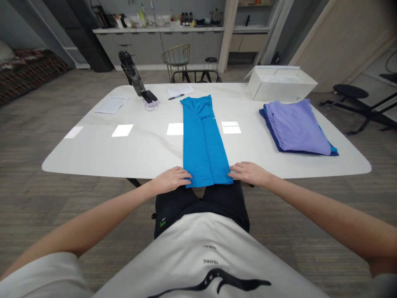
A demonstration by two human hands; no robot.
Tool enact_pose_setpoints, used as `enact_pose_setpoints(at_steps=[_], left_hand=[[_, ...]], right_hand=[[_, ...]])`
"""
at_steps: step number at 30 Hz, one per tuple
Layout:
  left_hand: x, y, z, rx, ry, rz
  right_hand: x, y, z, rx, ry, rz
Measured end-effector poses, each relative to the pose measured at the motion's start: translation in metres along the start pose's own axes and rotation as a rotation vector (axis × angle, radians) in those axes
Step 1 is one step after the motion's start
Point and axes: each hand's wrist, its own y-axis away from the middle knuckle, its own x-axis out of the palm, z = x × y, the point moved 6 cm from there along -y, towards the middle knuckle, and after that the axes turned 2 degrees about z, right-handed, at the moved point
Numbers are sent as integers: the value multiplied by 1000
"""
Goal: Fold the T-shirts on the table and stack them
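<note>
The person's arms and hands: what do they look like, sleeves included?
The left hand and right hand are gloveless, with no watch or cable visible. A short white sleeve covers the upper left arm; the right sleeve is blurred at the picture's edge.

The white tabletop (149, 155) (glossy enough to show bright square reflections) carries a blue garment (198, 140) from its middle toward six o'clock, the end just past the near edge. Papers (111, 105) lie between nine and ten; a bottle (133, 76) and phone (150, 96) at ten; a printed sheet (180, 89) and pen (176, 97) at eleven; a white box (273, 87) at two; folded clothes (296, 128) at three.
</note>
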Motion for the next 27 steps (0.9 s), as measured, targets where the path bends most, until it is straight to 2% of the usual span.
enact_pose_setpoints(at_steps=[2,4,8,12,15,18,20,24,27], left_hand=[[-3,-3,0,-59,51,-53],[-12,-6,4,-157,147,-149],[-42,-15,26,-409,392,-417],[-72,-37,80,-594,710,-761],[-74,-59,137,-713,987,-952],[-49,-72,189,-999,1267,-920],[-31,-77,207,-1118,1386,-834],[-16,-80,221,-1127,1336,-749],[-14,-76,224,-1160,1162,-767]], right_hand=[[2,-2,-1,26,-28,2],[-1,-4,-6,112,-126,-69],[-18,-12,-37,476,-486,-367],[-25,-39,-94,793,-721,-543],[-10,-68,-147,993,-904,-590],[26,-90,-186,1255,-1136,-431],[45,-97,-200,1339,-1163,-312],[57,-104,-214,1282,-912,-209],[55,-105,-214,1230,-782,-242]])
